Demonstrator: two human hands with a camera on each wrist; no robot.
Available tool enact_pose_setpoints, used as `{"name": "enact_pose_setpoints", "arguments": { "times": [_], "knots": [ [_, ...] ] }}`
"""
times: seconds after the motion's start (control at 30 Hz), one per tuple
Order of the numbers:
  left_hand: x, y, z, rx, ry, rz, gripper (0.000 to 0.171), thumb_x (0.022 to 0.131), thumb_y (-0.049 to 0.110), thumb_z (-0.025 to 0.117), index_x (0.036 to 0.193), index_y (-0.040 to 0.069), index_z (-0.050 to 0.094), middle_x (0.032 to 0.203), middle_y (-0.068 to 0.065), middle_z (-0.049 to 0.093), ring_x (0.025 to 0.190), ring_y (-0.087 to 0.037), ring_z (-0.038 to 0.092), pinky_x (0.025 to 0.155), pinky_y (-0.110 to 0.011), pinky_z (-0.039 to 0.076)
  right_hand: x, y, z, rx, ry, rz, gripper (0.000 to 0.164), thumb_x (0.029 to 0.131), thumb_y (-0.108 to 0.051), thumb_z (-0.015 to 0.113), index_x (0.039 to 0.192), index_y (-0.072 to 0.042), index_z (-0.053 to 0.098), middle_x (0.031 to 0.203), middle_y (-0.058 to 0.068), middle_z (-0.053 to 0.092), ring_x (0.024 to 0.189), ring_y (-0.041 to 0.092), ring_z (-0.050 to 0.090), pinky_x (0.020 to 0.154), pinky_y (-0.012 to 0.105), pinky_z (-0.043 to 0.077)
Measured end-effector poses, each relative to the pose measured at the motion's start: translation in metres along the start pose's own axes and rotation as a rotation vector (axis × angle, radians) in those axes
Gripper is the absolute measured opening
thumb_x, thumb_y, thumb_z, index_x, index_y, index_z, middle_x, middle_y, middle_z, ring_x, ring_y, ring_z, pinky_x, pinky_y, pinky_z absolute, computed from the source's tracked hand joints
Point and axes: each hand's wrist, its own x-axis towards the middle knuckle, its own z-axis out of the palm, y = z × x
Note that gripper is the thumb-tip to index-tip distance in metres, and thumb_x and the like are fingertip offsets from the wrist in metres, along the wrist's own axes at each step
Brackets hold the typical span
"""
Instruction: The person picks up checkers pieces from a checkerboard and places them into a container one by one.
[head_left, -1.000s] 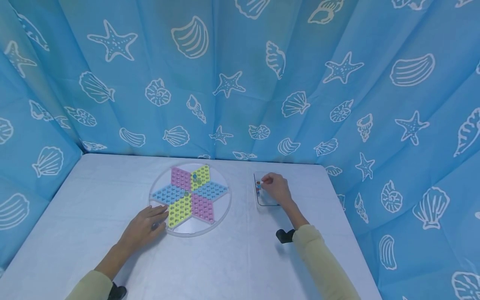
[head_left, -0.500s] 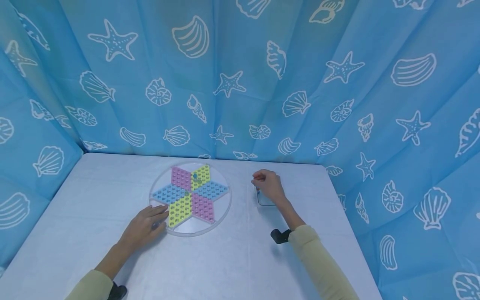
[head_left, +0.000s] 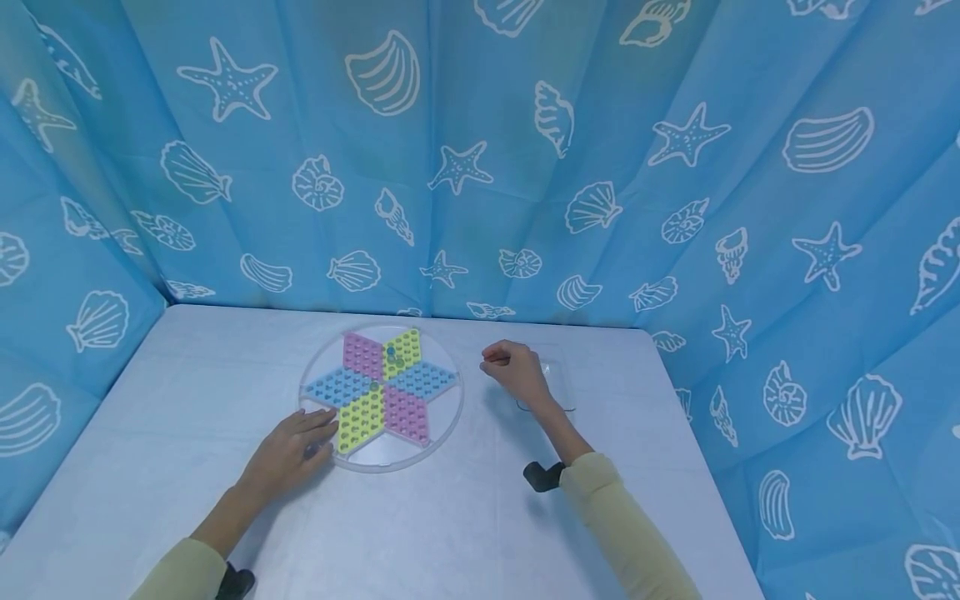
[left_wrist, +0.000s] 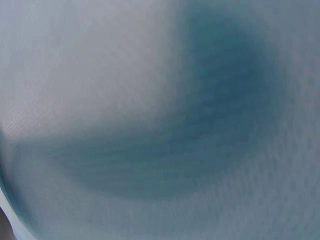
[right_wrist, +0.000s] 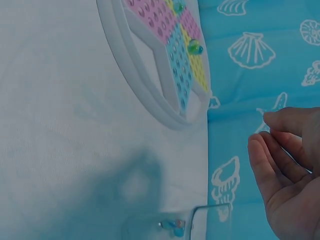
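A round Chinese checkers board (head_left: pixel 378 468) with a pink, yellow and blue star lies on the table. My left hand (head_left: pixel 283 454) rests at its left edge, fingers stretched onto the rim. Just right of the board, my right hand (head_left: pixel 517 371) is raised with thumb and fingers pinched. A small reddish spot between those fingertips looks like a marble, mostly hidden; the right wrist view shows the same hand (right_wrist: pixel 287 165) from the palm side. A few marbles (right_wrist: pixel 195 47) sit in the board's holes. The left wrist view holds only blurred cloth and shadow.
Behind the right hand stands a clear box (head_left: pixel 557 375); several small marbles (right_wrist: pixel 175 227) lie inside it in the right wrist view. A white cloth covers the table (head_left: pixel 420 533). A blue shell-print curtain (head_left: pixel 465 217) hangs close along the back and sides.
My right hand has left the box and moved left toward the board, fingers pinched. The left hand has stayed at the board's edge.
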Motion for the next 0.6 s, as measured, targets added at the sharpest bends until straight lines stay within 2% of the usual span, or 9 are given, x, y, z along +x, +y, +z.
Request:
{"name": "enact_pose_setpoints", "arguments": {
  "times": [0.2, 0.23, 0.27, 0.37, 0.47, 0.5, 0.6],
  "knots": [
    [0.001, -0.001, 0.001, -0.003, 0.019, 0.012, 0.036, 0.090, 0.021, 0.069, 0.121, 0.004, 0.070, 0.136, -0.013, 0.061, 0.127, -0.033, 0.055, 0.115, -0.050, 0.034, -0.003, -0.003, 0.015, 0.015, -0.041, 0.012, 0.018, 0.092, -0.010, 0.072, 0.109, -0.004, 0.072, 0.099, 0.006, 0.072, 0.091, 0.019, 0.068, 0.082, 0.032, 0.060],
    [0.001, -0.002, 0.002, -0.003, 0.019, 0.013, 0.035, 0.090, 0.021, 0.069, 0.121, 0.004, 0.070, 0.136, -0.013, 0.061, 0.127, -0.033, 0.055, 0.115, -0.050, 0.034, -0.004, -0.005, 0.017, 0.020, -0.048, 0.019, 0.019, 0.092, -0.010, 0.071, 0.110, -0.003, 0.071, 0.100, 0.006, 0.072, 0.092, 0.020, 0.068, 0.084, 0.034, 0.060],
    [0.001, -0.002, 0.002, -0.004, 0.020, 0.013, 0.035, 0.090, 0.021, 0.069, 0.121, 0.004, 0.070, 0.136, -0.013, 0.061, 0.127, -0.033, 0.055, 0.115, -0.050, 0.034, -0.005, -0.006, 0.020, 0.021, -0.054, 0.025, 0.019, 0.092, -0.010, 0.071, 0.110, -0.004, 0.072, 0.101, 0.006, 0.072, 0.094, 0.020, 0.068, 0.092, 0.037, 0.057],
    [0.000, -0.003, 0.003, -0.006, 0.017, 0.011, 0.036, 0.090, 0.021, 0.069, 0.121, 0.004, 0.070, 0.136, -0.013, 0.061, 0.127, -0.033, 0.055, 0.115, -0.050, 0.033, -0.006, -0.011, 0.026, 0.021, -0.065, 0.052, 0.018, 0.092, -0.013, 0.072, 0.109, -0.007, 0.072, 0.100, 0.004, 0.072, 0.095, 0.019, 0.068, 0.099, 0.044, 0.052],
    [0.000, -0.003, 0.003, -0.006, 0.018, 0.014, 0.036, 0.090, 0.021, 0.068, 0.121, 0.004, 0.070, 0.136, -0.013, 0.061, 0.127, -0.033, 0.055, 0.115, -0.050, 0.033, -0.007, -0.014, 0.032, 0.029, -0.079, 0.064, 0.018, 0.092, -0.014, 0.072, 0.109, -0.008, 0.073, 0.100, 0.003, 0.072, 0.095, 0.019, 0.069, 0.099, 0.042, 0.052],
    [0.000, -0.003, 0.003, -0.004, 0.020, 0.018, 0.036, 0.090, 0.022, 0.068, 0.121, 0.004, 0.070, 0.136, -0.013, 0.061, 0.127, -0.033, 0.055, 0.115, -0.050, 0.033, -0.007, -0.015, 0.034, 0.038, -0.084, 0.064, 0.018, 0.092, -0.014, 0.072, 0.109, -0.007, 0.073, 0.100, 0.003, 0.072, 0.095, 0.019, 0.069, 0.092, 0.039, 0.057],
    [0.000, -0.003, 0.003, -0.009, 0.027, 0.030, 0.036, 0.089, 0.021, 0.069, 0.120, 0.003, 0.070, 0.135, -0.014, 0.062, 0.126, -0.033, 0.056, 0.115, -0.050, 0.033, -0.007, -0.018, 0.039, 0.068, -0.105, 0.047, 0.019, 0.093, -0.012, 0.071, 0.110, -0.004, 0.072, 0.103, 0.004, 0.072, 0.097, 0.019, 0.069, 0.086, 0.033, 0.059]
  ]
}}
